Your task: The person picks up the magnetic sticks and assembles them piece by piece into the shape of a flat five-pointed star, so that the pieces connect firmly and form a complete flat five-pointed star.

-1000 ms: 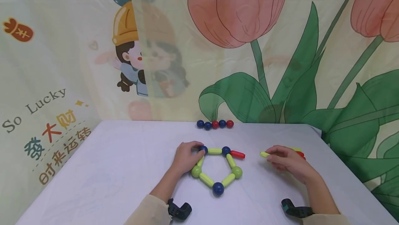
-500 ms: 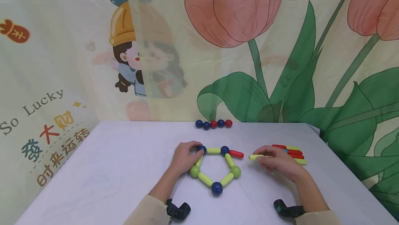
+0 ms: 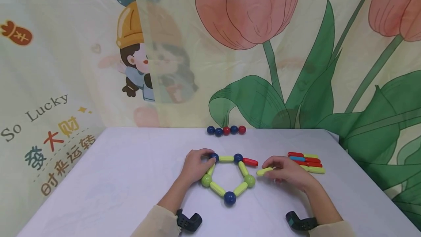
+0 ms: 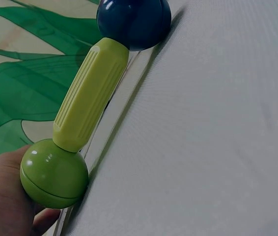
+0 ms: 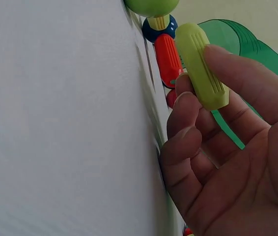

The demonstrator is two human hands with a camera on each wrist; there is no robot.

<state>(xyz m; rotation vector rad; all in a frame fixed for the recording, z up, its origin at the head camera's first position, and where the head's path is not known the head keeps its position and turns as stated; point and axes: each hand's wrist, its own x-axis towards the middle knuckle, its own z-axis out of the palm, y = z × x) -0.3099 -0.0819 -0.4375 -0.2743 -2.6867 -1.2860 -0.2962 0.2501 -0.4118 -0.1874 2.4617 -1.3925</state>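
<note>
A ring of yellow-green rods and balls lies on the table, with a blue ball (image 3: 230,198) at its near corner and a green ball (image 3: 250,181) on its right. At the far left corner, my left hand (image 3: 196,165) pinches a blue ball (image 3: 215,156) between thumb and fingers. A red rod (image 3: 250,162) sticks out rightward from the blue ball (image 3: 238,158) at the far right corner. Just right of the green ball, my right hand (image 3: 291,173) pinches a loose yellow-green rod (image 5: 201,69) between thumb and fingers. A small gap separates that rod from the ring.
Several loose rods (image 3: 306,159), red, blue and yellow-green, lie behind the right hand. A row of blue and red balls (image 3: 226,130) stands at the far edge of the white-covered table (image 3: 131,178). Behind it hangs a printed cloth (image 3: 177,47).
My right hand has moved left with the yellow-green rod, from near the loose rods to beside the green ball. The left hand stays on the blue ball.
</note>
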